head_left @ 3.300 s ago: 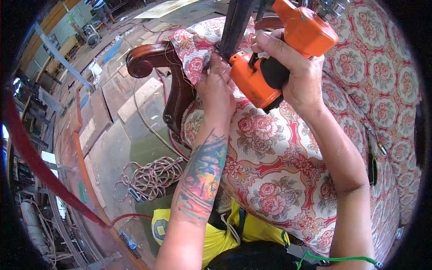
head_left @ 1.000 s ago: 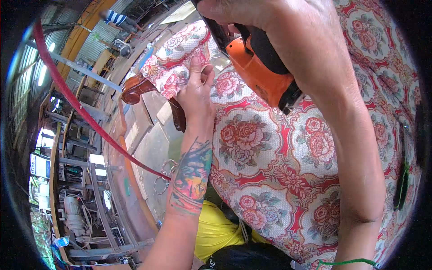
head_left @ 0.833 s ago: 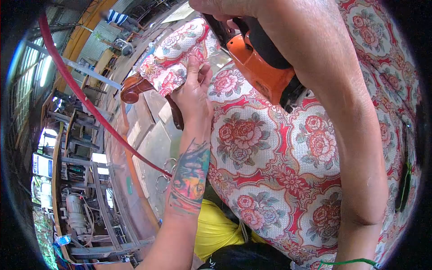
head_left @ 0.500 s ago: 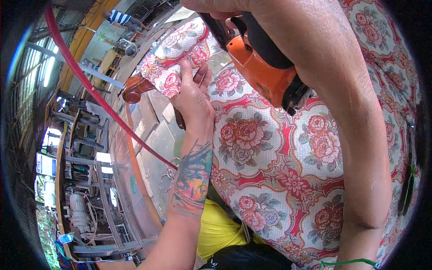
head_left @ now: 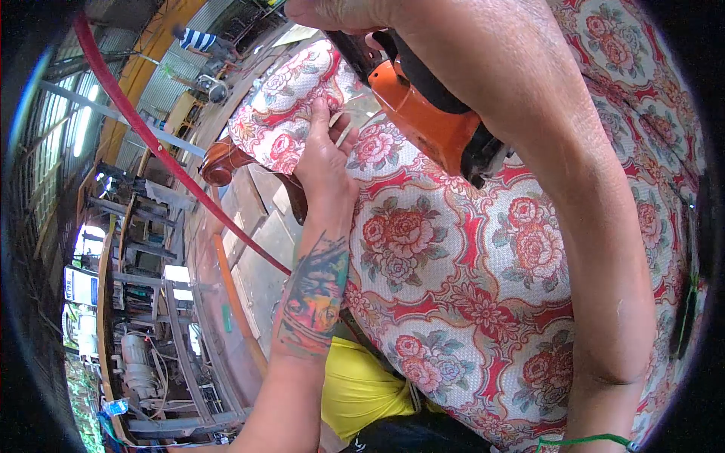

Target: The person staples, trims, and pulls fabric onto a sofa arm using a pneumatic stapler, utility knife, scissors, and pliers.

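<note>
My left hand (head_left: pixel 323 155), with a tattooed forearm, grips the edge of floral upholstery fabric (head_left: pixel 283 113) at the end of a chair arm. Its thumb lies on the cloth and the other fingers curl at the right. A curled brown wooden armrest end (head_left: pixel 219 162) sticks out left of the fabric. Up top, my right hand (head_left: pixel 343 13) is wrapped round the black handle of an orange staple gun (head_left: pixel 423 113), partly cut off by the frame. The gun lies across the gap between the arm and the large floral-covered cushion or backrest (head_left: pixel 453 257); whether its nose touches anything is hidden.
A red hose (head_left: pixel 204 198) runs diagonally across the left side. Yellow cloth (head_left: pixel 359 385) shows below the floral piece. At lower left stand a metal rack (head_left: pixel 162 283) and a grey motor (head_left: pixel 138 362). A person in a striped shirt (head_left: pixel 198 39) is far off at upper left.
The view has shifted slightly. The staple gun and my right hand sit a little further left and lower, and my left hand still holds the fabric, with its fingers slightly more spread.
</note>
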Motion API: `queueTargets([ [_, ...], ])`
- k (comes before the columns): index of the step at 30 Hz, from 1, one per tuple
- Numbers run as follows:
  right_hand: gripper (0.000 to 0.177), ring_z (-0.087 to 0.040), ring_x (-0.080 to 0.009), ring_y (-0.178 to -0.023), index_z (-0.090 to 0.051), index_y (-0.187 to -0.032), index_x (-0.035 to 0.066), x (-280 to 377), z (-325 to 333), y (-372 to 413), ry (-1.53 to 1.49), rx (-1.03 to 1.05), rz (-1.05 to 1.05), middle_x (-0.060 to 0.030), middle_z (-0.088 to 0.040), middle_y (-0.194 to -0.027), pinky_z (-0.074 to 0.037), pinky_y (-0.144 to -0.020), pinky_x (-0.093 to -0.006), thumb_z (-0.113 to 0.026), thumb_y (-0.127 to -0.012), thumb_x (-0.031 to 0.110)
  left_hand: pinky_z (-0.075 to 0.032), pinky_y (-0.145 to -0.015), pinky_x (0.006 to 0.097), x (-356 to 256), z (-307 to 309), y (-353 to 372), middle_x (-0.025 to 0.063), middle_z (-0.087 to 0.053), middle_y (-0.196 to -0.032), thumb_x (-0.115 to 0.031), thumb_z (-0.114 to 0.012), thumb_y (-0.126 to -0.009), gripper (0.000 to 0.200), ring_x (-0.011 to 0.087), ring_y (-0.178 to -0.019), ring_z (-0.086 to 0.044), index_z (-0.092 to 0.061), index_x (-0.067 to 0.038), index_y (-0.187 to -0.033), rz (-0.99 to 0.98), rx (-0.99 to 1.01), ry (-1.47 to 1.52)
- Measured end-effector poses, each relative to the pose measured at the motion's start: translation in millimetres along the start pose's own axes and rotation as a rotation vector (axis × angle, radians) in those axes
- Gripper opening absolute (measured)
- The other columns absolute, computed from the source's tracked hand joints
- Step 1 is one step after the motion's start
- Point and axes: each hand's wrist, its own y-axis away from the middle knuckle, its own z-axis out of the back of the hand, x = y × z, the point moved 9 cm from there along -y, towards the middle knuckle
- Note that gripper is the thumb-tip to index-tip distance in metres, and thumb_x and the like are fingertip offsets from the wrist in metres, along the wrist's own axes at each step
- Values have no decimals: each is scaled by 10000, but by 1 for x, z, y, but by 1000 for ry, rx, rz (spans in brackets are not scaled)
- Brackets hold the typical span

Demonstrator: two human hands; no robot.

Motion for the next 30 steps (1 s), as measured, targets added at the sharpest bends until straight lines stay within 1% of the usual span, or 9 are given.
queueTargets([
  [8,36,-494,-108,-506,-633,-832,24,3,-14,3,30,-13,-36,-13,-547,-597,-416,-510,-334,-632,-848,56,-589,-814,328,-5,4,0,65,-666,-1034,-263,-721,-985,278,181,-948,-661,-668,-31,-1128,-42,-72,-57],
  [11,38,-494,-109,-507,-632,-831,24,-7,7,11,38,-16,-48,-13,-546,-598,-415,-511,-336,-630,-849,57,-588,-812,341,-13,3,6,76,-675,-1025,-226,-722,-974,247,188,-934,-666,-671,-19,-1100,-110,-98,-85],
  [13,39,-493,-109,-508,-632,-830,24,-11,14,15,44,-16,-59,-14,-545,-598,-414,-512,-337,-629,-850,57,-569,-721,304,-16,7,7,45,-717,-922,-208,-733,-969,247,145,-773,-681,-685,-24,-1128,-145,-154,-90],
  [17,42,-493,-110,-510,-631,-829,23,-13,13,20,56,-18,-76,-14,-544,-599,-413,-513,-340,-628,-852,58,-570,-712,304,-15,11,3,57,-710,-968,-230,-733,-971,276,146,-799,-684,-684,-29,-1154,-163,-139,-115],
  [20,44,-492,-110,-511,-631,-828,23,-19,28,29,72,-22,-86,-15,-543,-600,-412,-514,-341,-626,-853,58,-558,-767,314,-8,6,1,52,-692,-1009,-269,-718,-980,304,142,-839,-668,-685,-43,-1180,-92,-92,-93],
  [22,45,-492,-110,-512,-631,-827,23,-23,33,32,82,-19,-96,-15,-542,-600,-411,-515,-343,-625,-854,58,-570,-831,330,-3,-5,1,43,-659,-998,-291,-698,-993,255,171,-934,-646,-678,-58,-1094,-6,-40,-2],
  [26,48,-492,-111,-513,-630,-825,23,-20,18,-2,99,-13,-118,-16,-541,-601,-410,-516,-345,-624,-856,59,-487,-869,313,0,-4,-12,20,-669,-988,-319,-691,-991,309,127,-866,-610,-709,-70,-1172,-6,-62,-59],
  [28,49,-491,-111,-514,-630,-825,23,-19,12,-15,107,-11,-128,-16,-540,-601,-409,-517,-346,-623,-856,59,-481,-852,300,-10,-7,-15,29,-680,-988,-306,-695,-985,283,118,-879,-607,-736,-60,-1120,-132,-37,-160],
  [30,51,-491,-112,-515,-630,-824,22,-17,8,-13,116,-6,-135,-16,-540,-601,-409,-517,-347,-622,-857,60,-478,-865,300,-13,-8,-14,39,-698,-1010,-293,-698,-980,286,111,-909,-613,-745,-29,-1078,-160,-96,-161],
])
